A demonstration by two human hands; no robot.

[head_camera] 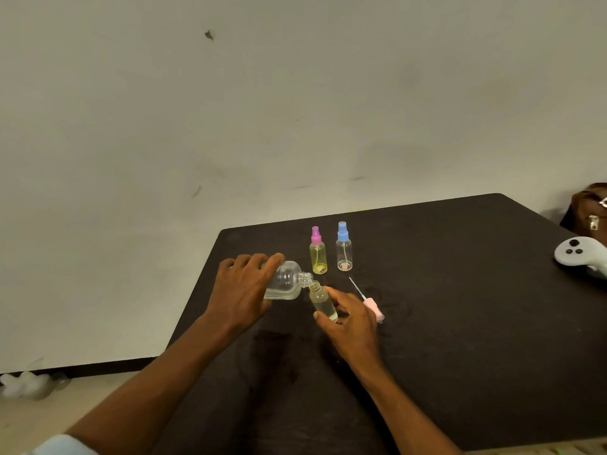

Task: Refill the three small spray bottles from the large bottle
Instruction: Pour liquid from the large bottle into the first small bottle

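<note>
Pour under way: left hand (pixel 244 290) wraps the large clear glass bottle (pixel 285 281) tipped mouth-to-mouth over the small uncapped clear bottle (pixel 323 302) pinched in the right hand (pixel 353 320); next likely needs levelling, then recapping with the pink sprayer (pixel 372 307) beside the right hand.

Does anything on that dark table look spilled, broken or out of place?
No spill shows. The one loose piece is a pink spray cap lying flat with its tube bare, right of the right hand. It belongs to the open small bottle that hand holds under the large bottle, tipped by the left hand.
</note>
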